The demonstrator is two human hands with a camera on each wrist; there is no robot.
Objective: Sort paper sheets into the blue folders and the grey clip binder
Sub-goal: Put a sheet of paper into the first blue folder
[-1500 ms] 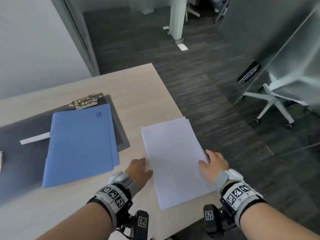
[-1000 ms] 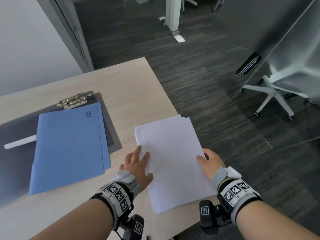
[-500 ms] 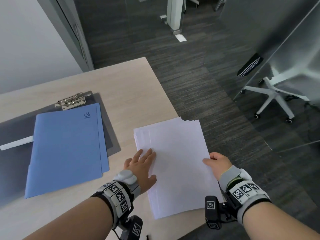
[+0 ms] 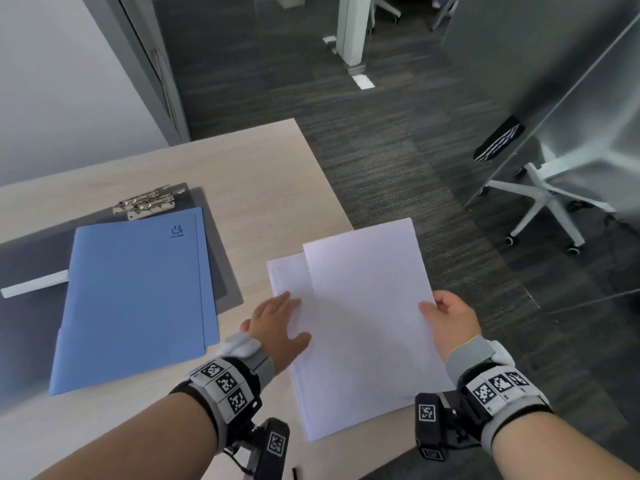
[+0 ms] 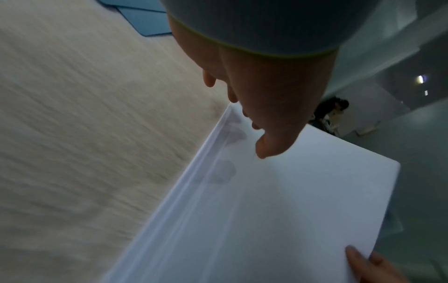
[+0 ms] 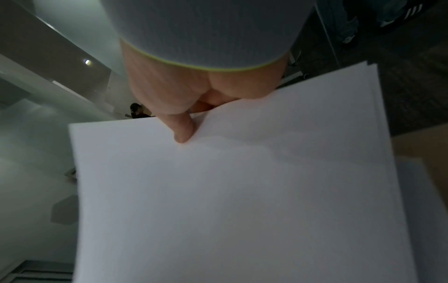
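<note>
A stack of white paper sheets (image 4: pixel 291 292) lies at the desk's right edge. My right hand (image 4: pixel 446 318) pinches the top sheets (image 4: pixel 367 306) by their right edge, thumb on top, and holds them raised and shifted right of the stack; the same pinch shows in the right wrist view (image 6: pixel 184 132). My left hand (image 4: pixel 277 323) lies flat on the stack's left part with straight fingers (image 5: pixel 264 147). Left of the paper, a blue folder (image 4: pixel 138 292) lies on the open grey clip binder (image 4: pixel 221 271), whose metal clip (image 4: pixel 145 204) is at its far end.
The light wooden desk (image 4: pixel 242 174) ends just right of the paper, with dark carpet (image 4: pixel 398 161) beyond. A white strip (image 4: pixel 34 287) sticks out from under the folder at the left. A white swivel chair base (image 4: pixel 540 202) stands behind a glass partition at the right.
My right hand has drawn the top sheets rightward and up off the stack. My left hand moved from beside the stack onto it and now holds the lower sheets down.
</note>
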